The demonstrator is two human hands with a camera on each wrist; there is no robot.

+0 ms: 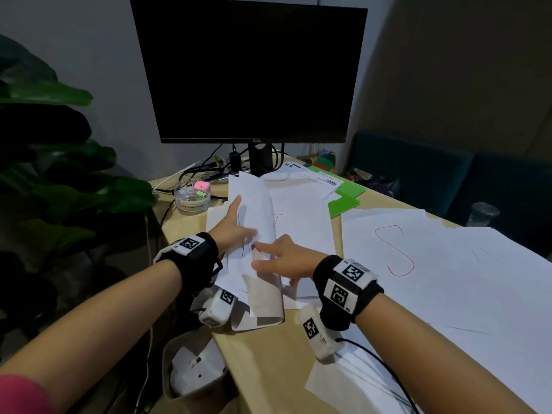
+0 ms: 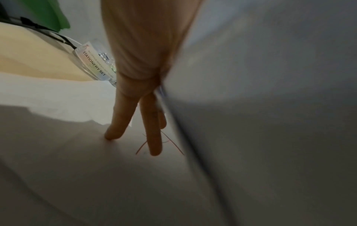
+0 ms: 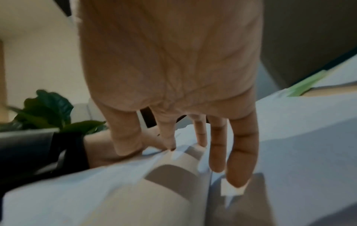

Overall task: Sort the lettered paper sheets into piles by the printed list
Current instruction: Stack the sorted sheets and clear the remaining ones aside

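Note:
A loose stack of white lettered sheets (image 1: 301,234) lies at the desk's middle left. One sheet there shows a red T (image 1: 279,218). My left hand (image 1: 240,224) reaches under a raised, curling sheet (image 1: 254,198), thumb pointing up along its edge. In the left wrist view its straight fingers (image 2: 152,137) press a lower sheet with a red A (image 2: 170,142). My right hand (image 1: 259,255) points left, with its straight fingers (image 3: 239,160) resting on the curled lower edges of the lifted sheets (image 3: 173,175). A second pile on the right shows a red S (image 1: 394,249).
A dark monitor (image 1: 254,73) stands at the back of the desk. A clear stationery tub (image 1: 192,195) sits just left of the stack. Printed sheets (image 1: 313,177) lie on a green folder (image 1: 343,201). A plant (image 1: 44,174) stands at left. An open bag (image 1: 194,369) sits below the desk edge.

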